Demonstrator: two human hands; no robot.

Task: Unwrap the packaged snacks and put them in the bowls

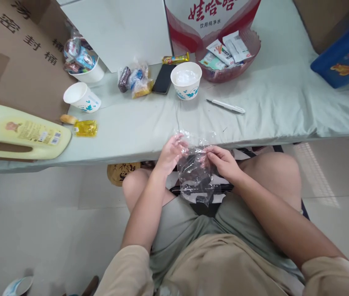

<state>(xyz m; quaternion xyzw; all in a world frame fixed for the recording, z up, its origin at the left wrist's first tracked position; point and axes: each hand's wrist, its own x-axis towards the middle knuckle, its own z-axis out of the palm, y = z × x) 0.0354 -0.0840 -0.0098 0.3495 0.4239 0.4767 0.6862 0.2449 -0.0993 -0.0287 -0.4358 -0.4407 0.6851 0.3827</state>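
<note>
A clear plastic bag (196, 176) hangs between my hands over my lap, just in front of the table edge. My left hand (173, 153) has its fingers curled at the bag's upper left part. On the other side my right hand (220, 160) pinches the bag between thumb and fingers. Beyond them on the table stands a paper cup (187, 92) with something clear and whitish inside. A white pen (225, 106) lies to its right, and a black phone (162, 79) to its left.
Small wrapped items (136, 80) lie near the phone. A pink glass bowl (248, 61) holds packets. At left are a tipped paper cup (83, 97), a yellow packet (86, 128) and a pale yellow jug (23, 129). A blue container (344, 53) stands far right.
</note>
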